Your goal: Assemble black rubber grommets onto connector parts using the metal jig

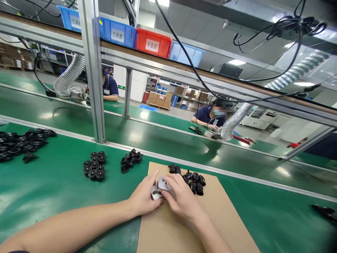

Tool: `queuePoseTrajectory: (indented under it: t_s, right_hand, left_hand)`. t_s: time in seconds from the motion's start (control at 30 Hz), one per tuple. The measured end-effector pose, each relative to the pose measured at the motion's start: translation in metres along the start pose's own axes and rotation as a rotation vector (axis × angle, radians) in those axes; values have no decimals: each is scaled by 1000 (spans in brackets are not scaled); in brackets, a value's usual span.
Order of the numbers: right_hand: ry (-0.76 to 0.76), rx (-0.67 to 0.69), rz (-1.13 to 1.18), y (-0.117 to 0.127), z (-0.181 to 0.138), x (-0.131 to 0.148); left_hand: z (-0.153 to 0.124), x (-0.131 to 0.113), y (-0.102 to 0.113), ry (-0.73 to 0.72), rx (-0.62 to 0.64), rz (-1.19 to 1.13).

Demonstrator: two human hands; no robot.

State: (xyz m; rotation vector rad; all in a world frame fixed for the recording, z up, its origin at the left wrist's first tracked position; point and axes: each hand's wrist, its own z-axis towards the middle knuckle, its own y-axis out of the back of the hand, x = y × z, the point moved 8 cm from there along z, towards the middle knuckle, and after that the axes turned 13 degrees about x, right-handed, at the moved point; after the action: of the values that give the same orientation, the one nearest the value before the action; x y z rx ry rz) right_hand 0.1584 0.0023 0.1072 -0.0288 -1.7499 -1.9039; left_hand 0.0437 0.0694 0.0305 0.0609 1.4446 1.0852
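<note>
My left hand point(144, 195) and my right hand point(181, 196) meet above the cardboard sheet point(168, 228). Both are closed around a small silver-grey block point(163, 184) with flat faces and dark round openings. Fingers cover part of it, and whether it is one piece or two I cannot tell. The left thumb lies along its lower side; the right thumb and fingertips grip its upper right part. Just beyond my right hand, several black cylindrical plastic parts point(195, 177) stand and lie on the cardboard.
On the green bench lie a cluster of round black parts point(94, 167), a smaller black pile point(131, 160) and a larger heap point(18, 144) far left. A metal post point(92, 77) rises behind them. Blue bins and a red bin point(152, 43) sit overhead. Two people work opposite.
</note>
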Motion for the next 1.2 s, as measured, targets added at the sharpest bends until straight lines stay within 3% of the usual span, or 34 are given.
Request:
queuePoseTrajectory:
  t_s: [0.1, 0.27, 0.4, 0.53, 0.7, 0.8, 0.97, 1.1, 1.2]
  right_hand:
    - [-66, 0, -14, 0, 3, -9]
    - [6, 31, 201, -7, 5, -21]
    - [-115, 46, 44, -2, -2, -28]
    - [-39, 77, 95, 6, -10, -20]
    - [-57, 70, 82, 12, -12, -17]
    - [17, 112, 113, 6, -11, -9]
    - [-98, 48, 34, 13, -11, -13]
    - [84, 147, 132, 14, -11, 6]
    - [-37, 84, 0, 21, -13, -5]
  left_hand:
    - [-1, 0, 0, -22, 0, -19]
    - [4, 4, -3, -56, 58, -155]
    - [8, 10, -7, -77, 98, -257]
    - [10, 17, -11, -71, 128, -327]
    - [11, 11, -17, -143, 222, -450]
    - [11, 8, -15, -131, 209, -464]
    - [10, 3, -8, -125, 201, -450]
    - [5, 4, -6, -92, 174, -365]
    - [8, 10, -7, -38, 99, -405]
